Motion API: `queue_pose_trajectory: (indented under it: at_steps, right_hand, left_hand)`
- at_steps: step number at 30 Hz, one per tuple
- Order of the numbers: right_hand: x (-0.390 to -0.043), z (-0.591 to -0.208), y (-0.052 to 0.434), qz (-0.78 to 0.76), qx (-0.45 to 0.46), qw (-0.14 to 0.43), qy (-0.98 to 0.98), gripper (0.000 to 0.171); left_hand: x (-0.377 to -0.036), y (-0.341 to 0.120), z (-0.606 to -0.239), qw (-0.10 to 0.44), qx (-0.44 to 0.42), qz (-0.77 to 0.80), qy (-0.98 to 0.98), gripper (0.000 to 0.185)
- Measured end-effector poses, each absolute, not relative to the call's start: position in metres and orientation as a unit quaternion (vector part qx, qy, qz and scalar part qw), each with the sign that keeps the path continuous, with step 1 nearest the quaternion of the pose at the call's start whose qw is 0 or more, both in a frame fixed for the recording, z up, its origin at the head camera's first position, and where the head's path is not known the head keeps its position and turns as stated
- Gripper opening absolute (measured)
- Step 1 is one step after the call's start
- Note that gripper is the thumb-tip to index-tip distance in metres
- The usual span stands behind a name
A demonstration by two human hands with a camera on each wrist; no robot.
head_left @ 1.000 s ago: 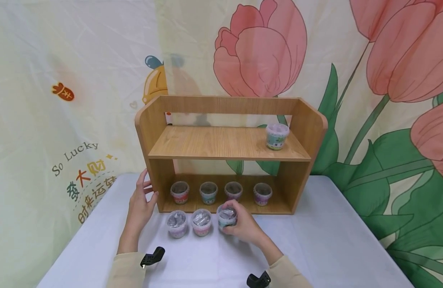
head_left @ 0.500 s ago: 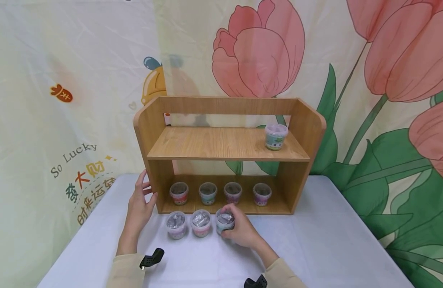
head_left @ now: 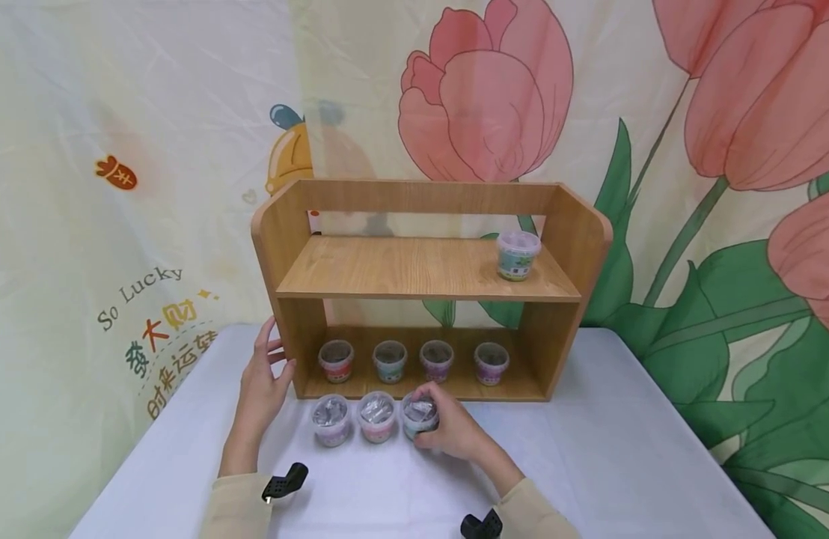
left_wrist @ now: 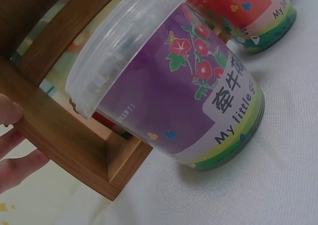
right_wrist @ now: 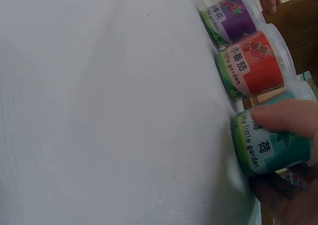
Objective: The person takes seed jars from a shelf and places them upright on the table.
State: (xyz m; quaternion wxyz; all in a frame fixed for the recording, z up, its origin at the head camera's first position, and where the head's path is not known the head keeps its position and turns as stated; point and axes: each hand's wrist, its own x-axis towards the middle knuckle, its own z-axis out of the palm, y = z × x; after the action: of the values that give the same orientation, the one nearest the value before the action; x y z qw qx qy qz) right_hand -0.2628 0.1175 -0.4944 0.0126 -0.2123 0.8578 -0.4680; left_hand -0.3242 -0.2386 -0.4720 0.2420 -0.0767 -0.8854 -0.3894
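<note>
My right hand [head_left: 455, 428] grips a small teal-labelled plastic cup [head_left: 417, 412] with a clear lid, thumb on one side and fingers on the other. The cup stands on the white cloth, right of a red-labelled cup [right_wrist: 256, 63] and a purple-labelled cup [left_wrist: 184, 86]. All three make a row before the wooden shelf [head_left: 421, 290]. My left hand [head_left: 261, 382] rests at the shelf's left side panel, thumb by its front edge and fingers along the outside. In the left wrist view, only some of its fingers [left_wrist: 22, 168] show.
Several lidded cups stand along the lower board, among them a red one [head_left: 337, 362] and a purple one [head_left: 491, 364]. One green-labelled cup [head_left: 518, 257] sits at the right of the upper board. A tulip-printed curtain [head_left: 488, 97] hangs behind the table [head_left: 623, 449].
My right hand has shifted the teal cup slightly left, closer to the red-labelled cup. My left hand has stayed at the shelf's side.
</note>
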Motion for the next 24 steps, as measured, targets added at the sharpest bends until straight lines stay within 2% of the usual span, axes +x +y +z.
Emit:
queue_pose_trajectory:
  at_steps: [8,17,20,24]
  right_hand:
    - [-0.261,-0.478,0.132,-0.454,-0.239,0.081,0.854,0.066]
    - [-0.260,-0.442,0.149,-0.372,-0.332,0.129,0.857,0.067]
    - [-0.261,-0.424,0.159,-0.371,-0.331,0.127,0.858,0.062]
    - [-0.260,-0.388,0.175,-0.374,-0.324,0.098,0.863,0.053]
  left_hand:
    - [-0.323,-0.239,-0.472,0.242,-0.080,-0.386,-0.887,0.105]
    - [-0.324,-0.238,-0.473,0.244,-0.080,-0.383,-0.887,0.104]
    - [-0.324,-0.238,-0.474,0.244,-0.082,-0.383,-0.887,0.104]
    - [-0.325,-0.238,-0.474,0.246,-0.084,-0.384,-0.886,0.104]
